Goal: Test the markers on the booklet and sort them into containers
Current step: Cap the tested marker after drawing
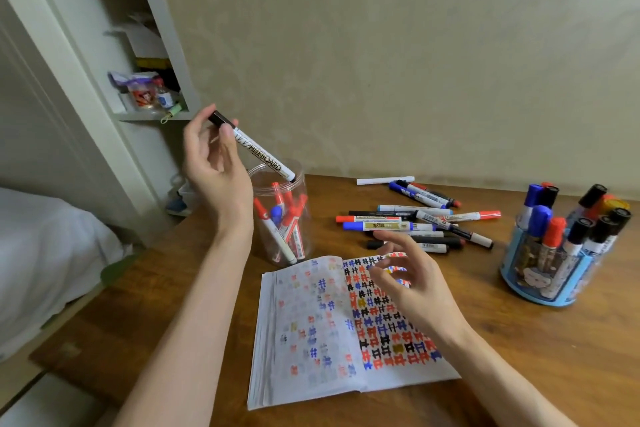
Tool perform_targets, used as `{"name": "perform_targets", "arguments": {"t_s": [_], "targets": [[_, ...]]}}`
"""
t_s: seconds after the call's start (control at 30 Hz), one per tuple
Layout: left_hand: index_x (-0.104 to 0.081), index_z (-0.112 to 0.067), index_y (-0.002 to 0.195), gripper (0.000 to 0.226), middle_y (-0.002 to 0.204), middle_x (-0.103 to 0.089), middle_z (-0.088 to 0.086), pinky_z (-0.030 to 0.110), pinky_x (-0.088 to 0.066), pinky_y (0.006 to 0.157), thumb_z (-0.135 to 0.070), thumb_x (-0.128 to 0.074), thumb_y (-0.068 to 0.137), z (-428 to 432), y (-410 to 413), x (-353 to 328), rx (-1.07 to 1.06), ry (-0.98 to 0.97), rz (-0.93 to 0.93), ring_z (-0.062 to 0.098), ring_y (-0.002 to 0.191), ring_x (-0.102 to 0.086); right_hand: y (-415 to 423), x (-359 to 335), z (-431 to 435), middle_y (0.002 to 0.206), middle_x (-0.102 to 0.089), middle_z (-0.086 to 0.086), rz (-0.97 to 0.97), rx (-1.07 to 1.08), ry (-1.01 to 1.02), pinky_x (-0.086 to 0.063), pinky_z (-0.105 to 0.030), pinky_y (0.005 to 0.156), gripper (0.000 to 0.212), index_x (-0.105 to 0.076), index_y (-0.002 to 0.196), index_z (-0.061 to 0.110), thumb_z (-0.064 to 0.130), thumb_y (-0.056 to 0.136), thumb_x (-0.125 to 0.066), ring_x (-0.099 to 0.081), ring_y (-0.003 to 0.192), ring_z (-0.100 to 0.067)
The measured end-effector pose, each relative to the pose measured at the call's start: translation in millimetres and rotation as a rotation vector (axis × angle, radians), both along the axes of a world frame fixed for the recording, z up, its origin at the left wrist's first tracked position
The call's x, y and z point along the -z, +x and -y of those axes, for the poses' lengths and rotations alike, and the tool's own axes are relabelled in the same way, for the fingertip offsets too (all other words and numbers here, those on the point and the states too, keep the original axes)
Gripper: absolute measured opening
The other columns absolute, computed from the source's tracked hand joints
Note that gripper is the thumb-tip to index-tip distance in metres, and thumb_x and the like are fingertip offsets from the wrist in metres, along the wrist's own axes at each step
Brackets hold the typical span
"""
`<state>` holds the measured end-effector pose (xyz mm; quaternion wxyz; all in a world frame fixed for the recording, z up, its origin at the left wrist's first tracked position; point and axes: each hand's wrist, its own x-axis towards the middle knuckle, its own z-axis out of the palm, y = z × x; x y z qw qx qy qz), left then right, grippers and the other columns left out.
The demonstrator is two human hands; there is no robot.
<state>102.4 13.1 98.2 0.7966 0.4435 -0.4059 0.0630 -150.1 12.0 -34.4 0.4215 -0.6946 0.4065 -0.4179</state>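
My left hand [213,163] pinches the black-capped end of a white whiteboard marker [258,151], which slants down with its lower end at the mouth of a clear plastic jar [304,184]. The jar holds several red and blue markers. An open booklet [311,329] lies in front of me, its pages covered in red, blue and black test marks. My right hand [407,279] hovers over the booklet's right page with fingers loosely spread, holding nothing. A pile of loose markers [415,224] lies on the table beyond the booklet.
A blue round organiser [540,282] at the right holds several capped markers upright. The wooden table [536,357] ends at the wall behind. A white shelf unit [114,45] stands at the left, and a bed [41,253] lies below it.
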Motion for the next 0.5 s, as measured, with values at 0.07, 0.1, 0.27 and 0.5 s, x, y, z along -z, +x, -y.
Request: {"name": "perform_targets", "arguments": {"t_s": [0.07, 0.1, 0.27, 0.5], "targets": [[-0.056, -0.001, 0.134, 0.031, 0.117, -0.071, 0.006, 0.041, -0.055, 0.101, -0.005, -0.056, 0.103, 2.5, -0.2, 1.3, -0.007, -0.016, -0.019, 0.020, 0.112, -0.071, -0.7, 0.5, 0.1, 0.124, -0.063, 0.014, -0.008, 0.004, -0.007, -0.059, -0.025, 0.090, 0.051, -0.055, 0.135, 0.048, 0.025, 0.095, -0.076, -0.067, 0.105, 0.005], [-0.057, -0.001, 0.134, 0.031, 0.115, -0.072, 0.001, 0.040, -0.055, 0.101, -0.005, -0.056, 0.103, 3.3, -0.4, 1.9, -0.008, -0.019, -0.025, 0.020, 0.112, -0.071, -1.4, 0.9, 0.4, 0.124, -0.063, 0.014, -0.013, 0.001, -0.011, -0.059, -0.024, 0.088, 0.051, -0.054, 0.135, 0.048, 0.025, 0.096, -0.076, -0.067, 0.105, 0.005], [-0.056, -0.001, 0.135, 0.031, 0.113, -0.072, -0.009, 0.039, -0.055, 0.101, -0.005, -0.055, 0.104, 4.3, -3.3, 0.1, -0.007, -0.048, -0.027, 0.022, 0.114, -0.070, -3.5, 2.7, 1.9, 0.123, -0.063, 0.012, -0.021, -0.011, -0.025, -0.059, -0.025, 0.089, 0.051, -0.053, 0.135, 0.049, 0.025, 0.096, -0.075, -0.067, 0.106, 0.003], [-0.059, -0.003, 0.132, 0.030, 0.116, -0.073, 0.014, 0.027, -0.054, 0.099, -0.008, -0.058, 0.103, 10.0, 0.5, 5.5, 0.012, 0.081, 0.063, 0.013, 0.112, -0.070, -4.6, 3.7, 2.9, 0.122, -0.062, 0.015, -0.018, -0.011, -0.049, -0.059, -0.021, 0.086, 0.051, -0.054, 0.135, 0.047, 0.023, 0.096, -0.075, -0.067, 0.105, 0.003]]}}
